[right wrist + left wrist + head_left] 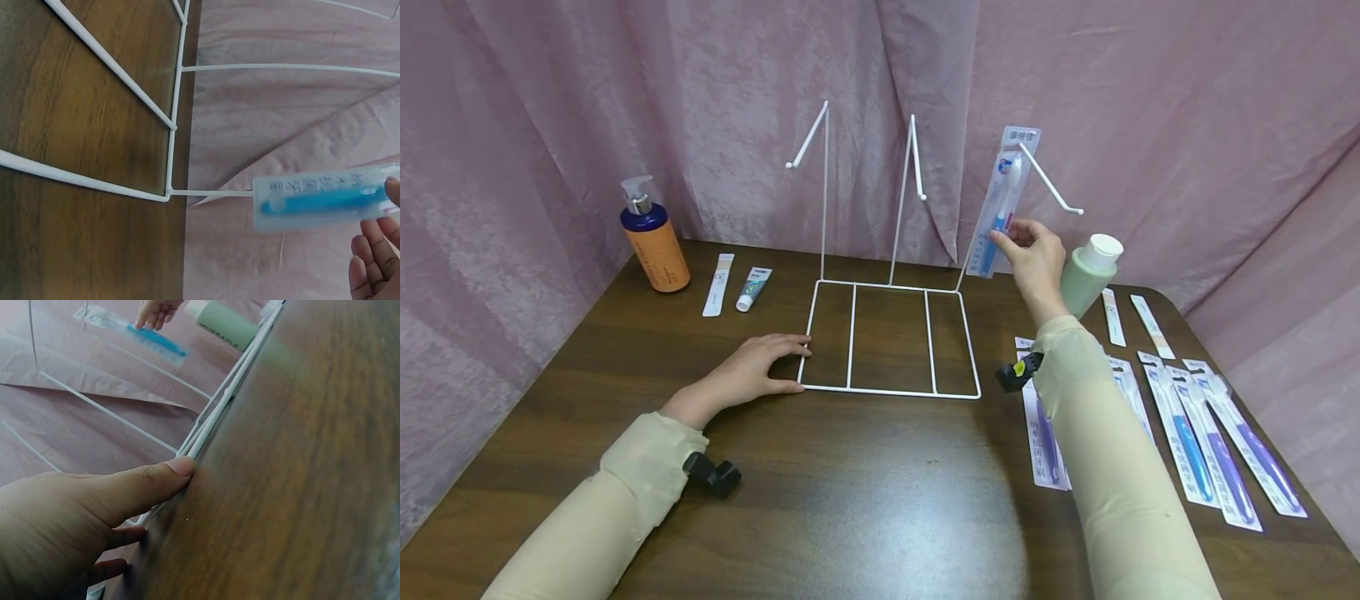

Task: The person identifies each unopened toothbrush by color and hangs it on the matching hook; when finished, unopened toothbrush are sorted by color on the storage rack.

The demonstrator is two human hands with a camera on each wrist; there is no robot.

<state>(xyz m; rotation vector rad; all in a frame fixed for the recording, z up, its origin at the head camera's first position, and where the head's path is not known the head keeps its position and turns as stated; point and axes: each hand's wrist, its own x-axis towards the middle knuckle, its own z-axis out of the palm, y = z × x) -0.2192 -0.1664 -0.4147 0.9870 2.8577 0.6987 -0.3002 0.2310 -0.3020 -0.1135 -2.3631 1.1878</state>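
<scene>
Hanging toothbrush pack [1003,204] touching right grip [1037,260]

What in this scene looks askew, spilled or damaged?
Nothing stands out. The white wire display rack sits flat under the left hand; the right hand holds a blue packaged toothbrush at its hook, and other packs lie neatly.

Wire, wood, cloth and plastic
Smooth white-coated wire rack [891,337] on a dark wood-grain table [865,475] with soft sheen; crushed pink cloth curtain [1187,100]; glossy clear plastic toothbrush pack [1004,200].
</scene>
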